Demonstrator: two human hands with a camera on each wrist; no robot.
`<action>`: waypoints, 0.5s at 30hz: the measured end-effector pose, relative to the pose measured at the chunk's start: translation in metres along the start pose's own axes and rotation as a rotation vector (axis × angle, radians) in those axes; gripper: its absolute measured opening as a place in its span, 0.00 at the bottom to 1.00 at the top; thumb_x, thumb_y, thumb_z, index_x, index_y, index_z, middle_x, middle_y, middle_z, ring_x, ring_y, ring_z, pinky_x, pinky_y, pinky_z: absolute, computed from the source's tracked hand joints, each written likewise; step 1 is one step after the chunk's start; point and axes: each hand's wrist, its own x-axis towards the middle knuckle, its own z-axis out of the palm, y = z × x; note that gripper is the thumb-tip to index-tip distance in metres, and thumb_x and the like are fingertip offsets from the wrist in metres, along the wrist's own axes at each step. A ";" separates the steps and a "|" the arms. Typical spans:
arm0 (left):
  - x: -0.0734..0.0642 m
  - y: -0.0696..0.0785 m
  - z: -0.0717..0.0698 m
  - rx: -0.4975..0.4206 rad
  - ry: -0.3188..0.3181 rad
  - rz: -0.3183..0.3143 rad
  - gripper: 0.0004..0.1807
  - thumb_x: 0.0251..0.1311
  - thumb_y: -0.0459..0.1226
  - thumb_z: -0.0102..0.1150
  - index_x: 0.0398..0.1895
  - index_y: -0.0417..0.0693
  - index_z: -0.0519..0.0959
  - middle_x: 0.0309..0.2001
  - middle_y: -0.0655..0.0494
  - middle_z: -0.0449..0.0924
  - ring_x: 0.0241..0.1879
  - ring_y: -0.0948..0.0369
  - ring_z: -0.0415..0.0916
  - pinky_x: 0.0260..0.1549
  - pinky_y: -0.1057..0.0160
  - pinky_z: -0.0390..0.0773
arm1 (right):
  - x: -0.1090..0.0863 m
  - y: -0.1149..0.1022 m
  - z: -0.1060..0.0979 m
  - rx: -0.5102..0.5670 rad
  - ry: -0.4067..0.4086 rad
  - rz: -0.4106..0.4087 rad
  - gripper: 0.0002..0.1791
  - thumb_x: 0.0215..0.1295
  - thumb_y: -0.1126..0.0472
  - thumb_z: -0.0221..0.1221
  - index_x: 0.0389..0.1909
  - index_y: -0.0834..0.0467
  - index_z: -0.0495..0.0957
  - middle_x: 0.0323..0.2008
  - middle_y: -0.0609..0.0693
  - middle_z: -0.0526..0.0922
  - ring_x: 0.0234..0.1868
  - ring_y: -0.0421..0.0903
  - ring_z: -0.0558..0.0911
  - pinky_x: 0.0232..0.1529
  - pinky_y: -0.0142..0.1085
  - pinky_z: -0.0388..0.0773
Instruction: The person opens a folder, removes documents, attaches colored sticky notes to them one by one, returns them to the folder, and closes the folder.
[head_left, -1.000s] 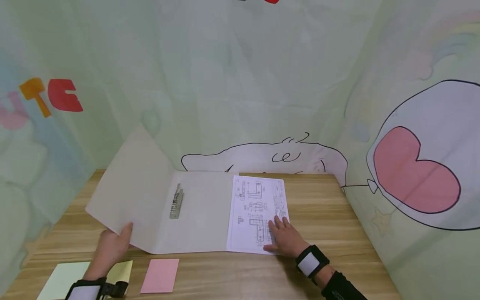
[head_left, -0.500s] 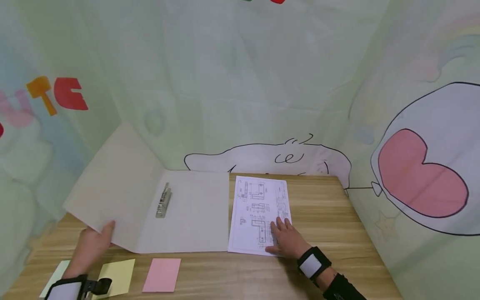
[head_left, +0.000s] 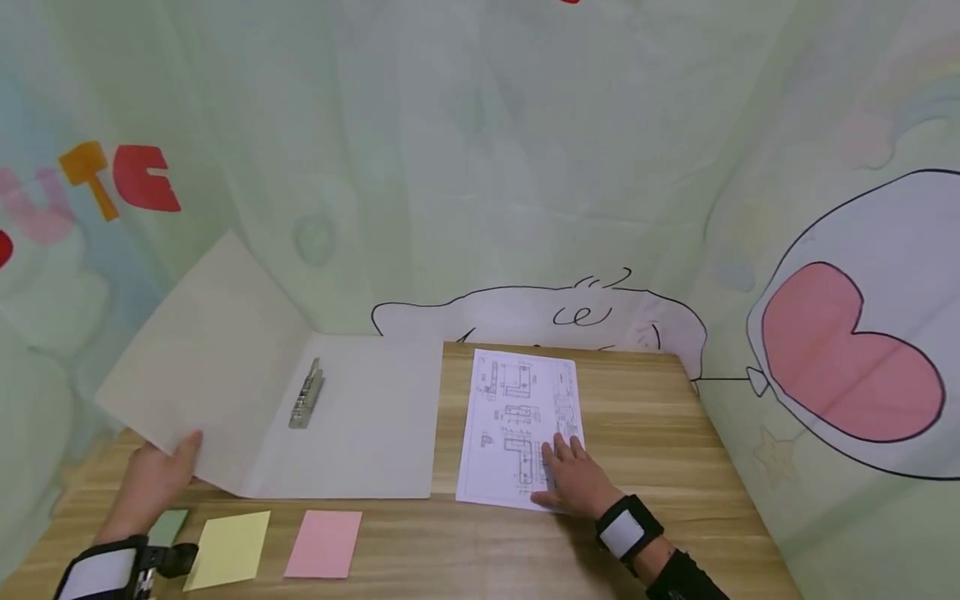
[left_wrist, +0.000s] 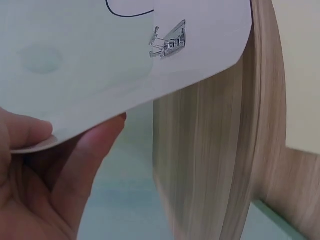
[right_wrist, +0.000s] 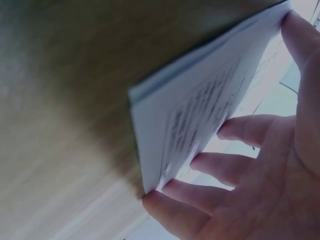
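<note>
An open white file folder (head_left: 360, 450) with a metal lever clip (head_left: 307, 396) lies at the left of the table. My left hand (head_left: 153, 483) pinches the lower edge of its raised cover, thumb on the inner face and fingers underneath, as the left wrist view shows. To the folder's right, apart from it, is a stack of paper sheets (head_left: 487, 450) printed with technical drawings. My right hand (head_left: 577, 479) rests on the stack's lower right corner, fingers spread. In the right wrist view the fingertips touch the top sheet (right_wrist: 200, 115).
Along the table's front lie a pink sticky-note pad (head_left: 324, 544), a yellow pad (head_left: 228, 548) and a green pad (head_left: 168, 527) partly hidden by the left wrist. Wooden tabletop (head_left: 637, 417) extends to the right. A printed curtain (head_left: 525, 167) hangs behind.
My left hand has moved left, drawing the folder with it. The folder's right edge has come away from the paper stack, leaving a gap. The right hand stays on the sheets.
</note>
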 end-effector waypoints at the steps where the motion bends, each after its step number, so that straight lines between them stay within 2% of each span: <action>1: 0.000 -0.001 -0.002 -0.003 -0.001 0.001 0.21 0.70 0.37 0.40 0.48 0.21 0.66 0.38 0.20 0.72 0.35 0.36 0.74 0.24 0.55 0.72 | 0.000 0.000 0.000 -0.002 0.001 -0.002 0.47 0.55 0.36 0.60 0.64 0.68 0.65 0.64 0.70 0.62 0.64 0.69 0.61 0.62 0.55 0.59; 10: 0.002 -0.014 -0.014 -0.002 -0.009 -0.010 0.21 0.70 0.37 0.40 0.49 0.21 0.65 0.40 0.20 0.72 0.35 0.39 0.74 0.22 0.62 0.70 | -0.001 -0.004 -0.002 0.029 -0.034 0.032 0.47 0.55 0.37 0.61 0.64 0.68 0.64 0.65 0.70 0.61 0.65 0.70 0.59 0.63 0.56 0.57; 15: 0.002 -0.025 -0.022 0.047 0.025 -0.026 0.22 0.70 0.38 0.40 0.48 0.19 0.65 0.40 0.18 0.70 0.36 0.33 0.73 0.24 0.51 0.72 | 0.000 -0.006 -0.004 0.017 -0.025 0.016 0.47 0.55 0.37 0.61 0.64 0.68 0.65 0.64 0.71 0.62 0.64 0.70 0.60 0.62 0.56 0.58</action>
